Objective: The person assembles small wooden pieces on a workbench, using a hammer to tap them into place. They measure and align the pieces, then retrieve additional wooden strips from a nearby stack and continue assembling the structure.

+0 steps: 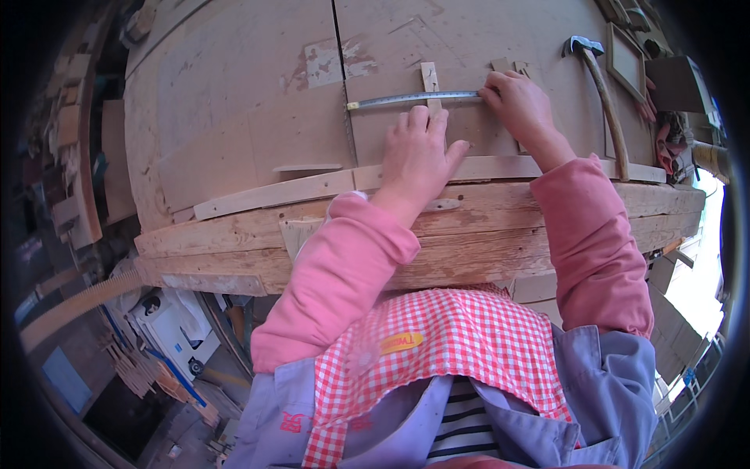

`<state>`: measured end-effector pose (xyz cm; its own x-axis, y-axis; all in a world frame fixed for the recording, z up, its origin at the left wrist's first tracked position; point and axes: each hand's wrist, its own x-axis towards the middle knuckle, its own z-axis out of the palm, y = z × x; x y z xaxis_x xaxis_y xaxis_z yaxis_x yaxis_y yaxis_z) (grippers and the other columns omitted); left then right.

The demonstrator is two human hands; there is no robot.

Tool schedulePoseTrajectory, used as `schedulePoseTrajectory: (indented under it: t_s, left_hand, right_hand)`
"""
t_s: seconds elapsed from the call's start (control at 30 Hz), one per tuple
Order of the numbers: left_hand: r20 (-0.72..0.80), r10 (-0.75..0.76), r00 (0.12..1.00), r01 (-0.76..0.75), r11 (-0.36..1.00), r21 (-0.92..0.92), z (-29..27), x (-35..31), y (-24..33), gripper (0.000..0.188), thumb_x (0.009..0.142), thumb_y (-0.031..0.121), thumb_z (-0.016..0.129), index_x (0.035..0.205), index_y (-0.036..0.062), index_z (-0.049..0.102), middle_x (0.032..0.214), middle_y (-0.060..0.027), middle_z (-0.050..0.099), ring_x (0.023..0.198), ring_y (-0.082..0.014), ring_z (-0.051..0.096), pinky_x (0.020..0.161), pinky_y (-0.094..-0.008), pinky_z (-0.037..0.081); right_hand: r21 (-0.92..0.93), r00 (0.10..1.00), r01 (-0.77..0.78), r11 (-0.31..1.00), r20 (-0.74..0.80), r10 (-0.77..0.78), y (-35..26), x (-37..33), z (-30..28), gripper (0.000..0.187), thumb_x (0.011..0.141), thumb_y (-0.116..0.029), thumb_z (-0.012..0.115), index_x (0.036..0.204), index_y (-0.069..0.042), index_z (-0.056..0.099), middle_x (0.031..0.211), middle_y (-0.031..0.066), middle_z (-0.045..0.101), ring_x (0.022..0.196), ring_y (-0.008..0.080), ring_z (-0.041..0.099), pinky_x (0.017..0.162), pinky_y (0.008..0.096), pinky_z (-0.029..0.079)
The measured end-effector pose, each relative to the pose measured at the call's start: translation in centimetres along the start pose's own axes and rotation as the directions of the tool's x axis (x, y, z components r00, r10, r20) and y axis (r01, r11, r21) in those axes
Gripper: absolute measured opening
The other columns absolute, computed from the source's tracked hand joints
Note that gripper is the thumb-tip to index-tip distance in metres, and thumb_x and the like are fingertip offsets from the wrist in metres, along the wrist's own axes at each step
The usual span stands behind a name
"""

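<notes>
My right hand [518, 103] is closed in a pinch on the right end of a narrow ruler [394, 99], which has fine marks along it and a pale yellow tip at its left end. The ruler lies crosswise over a short light wooden strip [429, 76]. Below the ruler my left hand [417, 156] rests palm down, its fingertips touching the lower part of that strip and its thumb spread to the right. Part of the strip is hidden under this hand. Another small wooden strip [521, 68] shows partly behind my right hand.
The worn workbench [250, 94] has a dark seam and a thick timber front edge [484, 227]. A long thin batten [273, 194] runs along that edge. A wooden-handled hammer [605, 102] lies at the right, near a small frame [626, 62]. Timber pieces [70, 125] stand at the left.
</notes>
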<state>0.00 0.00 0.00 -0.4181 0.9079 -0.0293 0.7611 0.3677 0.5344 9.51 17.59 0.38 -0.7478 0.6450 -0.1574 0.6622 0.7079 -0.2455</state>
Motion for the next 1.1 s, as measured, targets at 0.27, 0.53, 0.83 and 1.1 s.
schedulePoseTrajectory:
  t_s: [0.27, 0.53, 0.83, 1.1]
  left_hand:
    - [-0.14, 0.148, 0.979, -0.146, 0.989, 0.023, 0.8, -0.5, -0.5, 0.051, 0.079, 0.032, 0.068, 0.116, -0.0013, 0.057, 0.122, -0.0137, 0.053, 0.111, -0.0296, 0.051, 0.091, -0.0409, 0.04]
    - [-0.075, 0.188, 0.979, -0.179, 0.978, 0.104, 0.3, -0.9, -0.8, 0.056, 0.079, 0.036, 0.067, 0.12, -0.0005, 0.056, 0.126, -0.0131, 0.052, 0.115, -0.0267, 0.05, 0.093, -0.0419, 0.038]
    - [-0.007, 0.141, 0.99, -0.138, 0.978, 0.156, -0.3, -1.1, -0.4, 0.058, 0.079, 0.04, 0.066, 0.121, 0.0027, 0.055, 0.131, -0.009, 0.05, 0.116, -0.0241, 0.048, 0.089, -0.0422, 0.038]
    - [-0.022, 0.148, 0.989, -0.143, 0.978, 0.152, 0.1, -1.1, -0.6, 0.056, 0.081, 0.039, 0.064, 0.122, 0.0021, 0.054, 0.135, -0.0093, 0.047, 0.118, -0.0242, 0.046, 0.088, -0.044, 0.037]
  right_hand:
    - [-0.015, 1.0, 0.009, 1.0, -0.027, -0.009, 0.3, 0.2, 0.2, 0.022, 0.088, -0.03, 0.055, 0.092, -0.011, 0.065, 0.09, 0.0085, 0.063, 0.089, 0.0294, 0.061, 0.076, 0.0414, 0.049]
    - [-0.031, 1.0, -0.012, 0.999, -0.014, 0.011, 0.1, 0.1, 0.2, 0.022, 0.088, -0.031, 0.055, 0.092, -0.011, 0.065, 0.092, 0.0086, 0.063, 0.091, 0.0288, 0.061, 0.077, 0.0414, 0.049]
    - [0.565, 0.992, -0.123, 0.816, 0.041, 0.121, 3.8, -1.7, -2.5, 0.029, 0.09, -0.03, 0.057, 0.096, -0.002, 0.063, 0.08, 0.0116, 0.064, 0.073, 0.0284, 0.06, 0.067, 0.0378, 0.046]
    - [0.142, 0.935, 0.052, 0.989, -0.355, 0.002, 12.0, -8.3, -3.8, 0.029, 0.092, -0.023, 0.054, 0.11, -0.002, 0.06, 0.103, 0.016, 0.062, 0.097, 0.0332, 0.058, 0.086, 0.0381, 0.044]
